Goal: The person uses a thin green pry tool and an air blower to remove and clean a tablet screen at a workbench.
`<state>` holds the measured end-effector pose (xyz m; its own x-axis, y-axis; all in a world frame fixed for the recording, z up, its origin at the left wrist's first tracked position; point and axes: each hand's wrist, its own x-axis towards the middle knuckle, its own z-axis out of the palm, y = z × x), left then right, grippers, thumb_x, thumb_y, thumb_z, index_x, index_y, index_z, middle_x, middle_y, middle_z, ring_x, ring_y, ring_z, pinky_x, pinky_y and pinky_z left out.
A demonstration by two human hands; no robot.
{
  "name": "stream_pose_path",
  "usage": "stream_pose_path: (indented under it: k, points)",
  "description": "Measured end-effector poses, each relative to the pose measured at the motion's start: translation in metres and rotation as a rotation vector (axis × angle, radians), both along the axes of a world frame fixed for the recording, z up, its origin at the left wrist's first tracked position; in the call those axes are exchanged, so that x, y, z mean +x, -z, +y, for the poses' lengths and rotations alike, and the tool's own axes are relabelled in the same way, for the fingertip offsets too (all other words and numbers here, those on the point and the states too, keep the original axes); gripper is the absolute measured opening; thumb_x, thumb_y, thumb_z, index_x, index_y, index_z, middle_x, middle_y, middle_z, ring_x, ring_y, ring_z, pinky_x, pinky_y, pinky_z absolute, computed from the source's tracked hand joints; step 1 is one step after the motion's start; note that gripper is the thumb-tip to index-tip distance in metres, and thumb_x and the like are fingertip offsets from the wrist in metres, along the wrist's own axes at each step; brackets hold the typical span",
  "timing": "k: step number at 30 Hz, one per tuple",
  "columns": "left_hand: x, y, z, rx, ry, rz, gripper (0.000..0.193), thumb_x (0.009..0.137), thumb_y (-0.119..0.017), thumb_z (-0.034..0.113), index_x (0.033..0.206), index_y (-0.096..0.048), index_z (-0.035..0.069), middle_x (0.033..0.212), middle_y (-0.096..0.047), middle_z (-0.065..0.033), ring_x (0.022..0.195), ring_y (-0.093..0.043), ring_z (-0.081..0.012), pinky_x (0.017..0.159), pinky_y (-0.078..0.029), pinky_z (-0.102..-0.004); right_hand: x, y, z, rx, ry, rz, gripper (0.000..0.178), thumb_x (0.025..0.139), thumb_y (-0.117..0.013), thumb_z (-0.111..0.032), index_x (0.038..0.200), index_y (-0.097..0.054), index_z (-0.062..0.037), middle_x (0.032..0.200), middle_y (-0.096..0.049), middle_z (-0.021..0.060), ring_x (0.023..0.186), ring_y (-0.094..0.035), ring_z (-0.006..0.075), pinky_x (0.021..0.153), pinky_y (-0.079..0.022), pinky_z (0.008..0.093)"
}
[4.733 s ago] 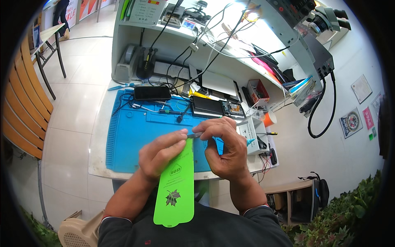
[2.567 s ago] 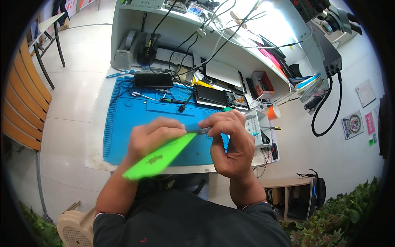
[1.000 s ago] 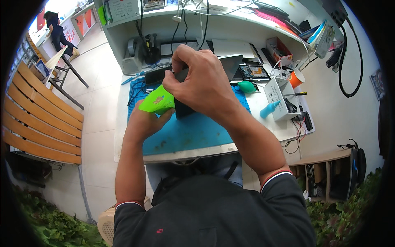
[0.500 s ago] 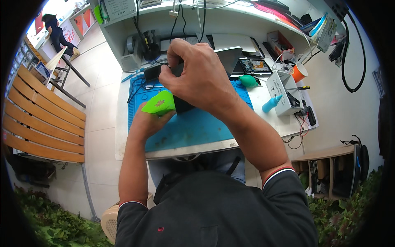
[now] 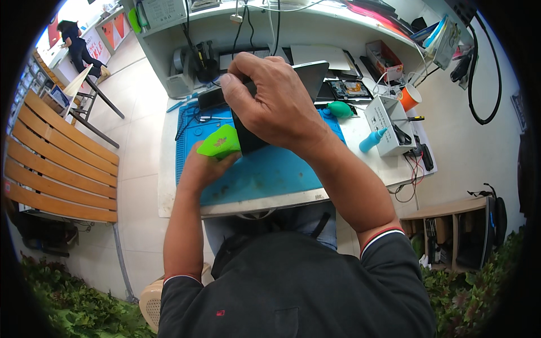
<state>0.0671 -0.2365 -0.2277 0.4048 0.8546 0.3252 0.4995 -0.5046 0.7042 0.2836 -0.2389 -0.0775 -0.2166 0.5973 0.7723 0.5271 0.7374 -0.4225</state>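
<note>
A flat, bright green plastic piece with a small dark mark sits in my left hand, whose fingers are closed round its lower part. Beside its right edge is a dark, flat panel-like device, tilted above the blue work mat. My right hand hangs over this device with bent fingers and the thumb drawn in toward them. Its fingertips are partly hidden, and anything between them is too small to make out. A grey panel slants up behind my right wrist.
A green air blower, a light-blue bottle and a white box with tools stand on the right. An orange cup is behind them. Cables hang from the shelf. A slatted wooden bench stands left.
My right thumb has shifted upward toward the bent fingers, and more of the dark device shows beneath the hand. My left hand and the green piece have barely moved.
</note>
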Motion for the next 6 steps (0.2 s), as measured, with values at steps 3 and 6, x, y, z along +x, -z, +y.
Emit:
stream_pose_path:
  k: [3,6]
  points:
    - [0.003,-0.008,-0.001,-0.006,-0.021,-0.152,0.032,0.093,-0.09,0.021,0.118,-0.08,0.005,0.104,-0.083,-0.0159,0.092,-0.08,-0.037,0.08,-0.062,-0.0436,0.003,0.001,0.002,-0.012,-0.054,0.042,0.027,0.097,-0.065,-0.026,0.086,-0.067,-0.0013,0.07,-0.068,0.0172,0.07,-0.069,0.0388,0.09,-0.05,0.0482]
    - [-0.002,-0.03,0.0,-0.034,-0.027,-0.2,0.033,0.095,-0.09,0.025,0.121,-0.08,0.007,0.12,-0.084,-0.0124,0.1,-0.083,-0.0266,0.083,-0.064,-0.0407,0.005,0.003,0.003,-0.016,-0.037,0.01,0.026,0.097,-0.065,-0.025,0.092,-0.068,-0.0002,0.075,-0.07,0.0185,0.076,-0.07,0.0388,0.091,-0.05,0.0489]
